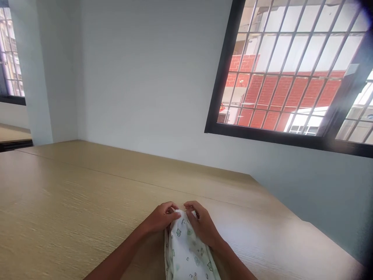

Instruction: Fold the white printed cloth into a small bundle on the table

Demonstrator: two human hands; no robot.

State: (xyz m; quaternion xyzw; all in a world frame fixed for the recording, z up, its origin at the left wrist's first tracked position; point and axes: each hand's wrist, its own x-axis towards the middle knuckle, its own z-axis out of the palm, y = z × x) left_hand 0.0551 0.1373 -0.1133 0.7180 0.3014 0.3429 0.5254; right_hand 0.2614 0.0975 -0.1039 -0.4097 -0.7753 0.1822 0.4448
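Note:
A white cloth [189, 252] with small green and dark printed figures hangs or lies at the bottom centre, its lower part cut off by the frame edge. My left hand [163, 216] pinches its upper left corner between thumb and fingers. At the upper right corner, my right hand [201, 221] holds the fabric with bent fingers. The two hands are close together, with the narrow top edge of the cloth between them.
A wide light wooden table [87, 210] with a thin seam spreads around the hands and reaches a pale wall [145, 77]. A dark-framed barred window [279, 77] is at the upper right, and another window [11, 54] at the far left.

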